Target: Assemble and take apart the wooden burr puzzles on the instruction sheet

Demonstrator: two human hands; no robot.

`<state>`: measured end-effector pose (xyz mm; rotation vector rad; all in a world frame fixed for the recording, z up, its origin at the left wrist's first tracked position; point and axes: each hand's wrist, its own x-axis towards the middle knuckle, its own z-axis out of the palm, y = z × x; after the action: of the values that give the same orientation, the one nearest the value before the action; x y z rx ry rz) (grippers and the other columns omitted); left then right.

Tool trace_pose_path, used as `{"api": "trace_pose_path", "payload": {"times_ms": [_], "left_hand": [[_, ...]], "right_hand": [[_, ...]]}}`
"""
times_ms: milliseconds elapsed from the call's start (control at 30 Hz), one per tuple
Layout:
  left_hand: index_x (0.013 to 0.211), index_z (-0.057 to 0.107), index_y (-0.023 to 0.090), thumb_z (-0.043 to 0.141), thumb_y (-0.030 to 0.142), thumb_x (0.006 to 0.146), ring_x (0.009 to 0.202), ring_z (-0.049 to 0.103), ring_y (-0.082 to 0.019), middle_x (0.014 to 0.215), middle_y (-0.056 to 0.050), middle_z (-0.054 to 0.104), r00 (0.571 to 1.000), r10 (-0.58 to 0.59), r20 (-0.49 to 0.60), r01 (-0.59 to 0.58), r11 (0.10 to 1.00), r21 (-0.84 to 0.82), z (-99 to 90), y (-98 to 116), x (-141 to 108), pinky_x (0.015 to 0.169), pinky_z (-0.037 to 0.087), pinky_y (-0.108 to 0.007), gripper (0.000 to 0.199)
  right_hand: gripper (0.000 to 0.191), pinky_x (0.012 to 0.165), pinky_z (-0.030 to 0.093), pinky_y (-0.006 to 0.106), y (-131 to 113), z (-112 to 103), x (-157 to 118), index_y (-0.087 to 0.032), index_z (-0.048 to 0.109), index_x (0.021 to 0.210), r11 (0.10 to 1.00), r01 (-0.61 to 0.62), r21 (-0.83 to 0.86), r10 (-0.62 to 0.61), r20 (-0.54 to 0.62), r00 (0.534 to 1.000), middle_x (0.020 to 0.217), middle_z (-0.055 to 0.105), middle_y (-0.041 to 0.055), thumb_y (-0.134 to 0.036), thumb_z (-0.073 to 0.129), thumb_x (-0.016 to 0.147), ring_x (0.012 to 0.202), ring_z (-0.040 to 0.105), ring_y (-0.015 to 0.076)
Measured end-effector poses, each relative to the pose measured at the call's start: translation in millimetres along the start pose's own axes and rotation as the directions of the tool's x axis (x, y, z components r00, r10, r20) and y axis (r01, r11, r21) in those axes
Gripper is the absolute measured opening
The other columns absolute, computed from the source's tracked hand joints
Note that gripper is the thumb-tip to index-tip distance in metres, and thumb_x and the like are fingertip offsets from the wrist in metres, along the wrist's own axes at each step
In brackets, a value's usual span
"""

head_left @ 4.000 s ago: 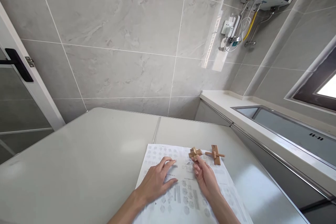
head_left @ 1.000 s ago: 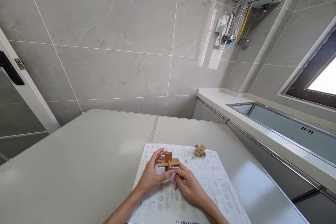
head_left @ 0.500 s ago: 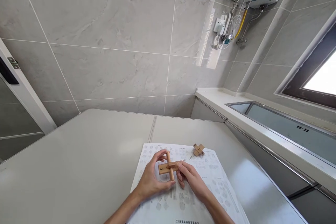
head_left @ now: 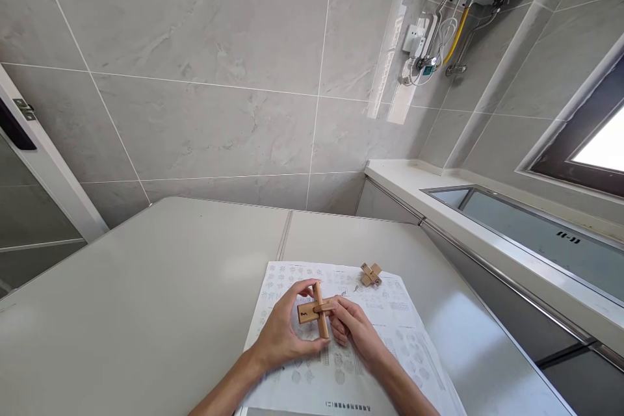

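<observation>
A wooden burr puzzle of crossed bars [head_left: 305, 313] is held up over the printed sheet [head_left: 302, 393], one bar carrying a dark mark near its left end. Thumb and fingertips of my left hand [head_left: 277, 331] grip the two ends of its upright bar [head_left: 322, 326], with the palm left of the puzzle. On the other side, my right hand [head_left: 358, 331] pinches the right end of the crosswise pieces between thumb and fingers. The fingers partly cover that end, so I cannot tell how the pieces interlock there.
A second, assembled wooden puzzle [head_left: 371, 275] sits at the sheet's upper right corner. Under the sheet is a white table [head_left: 146, 312] with a seam. To the right runs a counter with a glass-topped inset [head_left: 526, 224]; a tiled wall stands behind.
The upright bar has turned slightly in my left hand and shows a broader face. Both hands keep their grips. The whole view has shifted a little.
</observation>
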<state>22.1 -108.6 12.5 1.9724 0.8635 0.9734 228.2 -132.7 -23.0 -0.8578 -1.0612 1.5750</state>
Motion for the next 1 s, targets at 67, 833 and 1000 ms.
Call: {"api": "trace_pose_path", "payload": {"times_ms": [67, 833, 1000], "left_hand": [[0.151, 0.049, 0.034, 0.091, 0.019, 0.07, 0.125, 0.063, -0.03, 0.142, -0.007, 0.061, 1.0, 0.001, 0.002, -0.001, 1.0, 0.002, 0.3, 0.8, -0.1, 0.113, 0.051, -0.052, 0.093], [0.143, 0.061, 0.033, 0.098, 0.03, 0.07, 0.134, 0.065, -0.036, 0.153, -0.01, 0.063, 0.998, -0.035, 0.043, 0.04, 0.992, -0.123, -1.8, -8.1, -0.3, 0.12, 0.047, -0.053, 0.082], [0.122, 0.078, 0.031, 0.096, 0.023, 0.071, 0.139, 0.062, -0.038, 0.158, -0.009, 0.059, 0.996, -0.049, 0.078, 0.059, 0.99, -0.13, -4.7, -5.6, 1.7, 0.122, 0.045, -0.054, 0.055]], "right_hand": [[0.049, 0.049, 0.028, 0.022, 1.5, -1.3, 0.4, -0.019, 0.068, 0.089, 1.0, -0.002, 0.007, 0.002, 0.009, 1.0, 0.057, 0.04, -0.011, -0.068, 0.074, 0.094, 0.047, 0.031, 0.0073], [0.065, 0.048, 0.028, 0.027, -0.4, -2.2, -1.9, -0.023, 0.055, 0.063, 0.988, -0.153, 0.007, 0.15, 0.177, 0.973, 0.05, 0.039, -0.0082, -0.078, 0.059, 0.096, 0.043, 0.032, 0.0102], [0.067, 0.049, 0.031, 0.027, 0.5, -2.9, -0.4, -0.021, 0.059, 0.062, 0.99, -0.139, 0.006, 0.136, 0.162, 0.977, 0.05, 0.041, -0.0075, -0.079, 0.061, 0.095, 0.044, 0.033, 0.0101]]}}
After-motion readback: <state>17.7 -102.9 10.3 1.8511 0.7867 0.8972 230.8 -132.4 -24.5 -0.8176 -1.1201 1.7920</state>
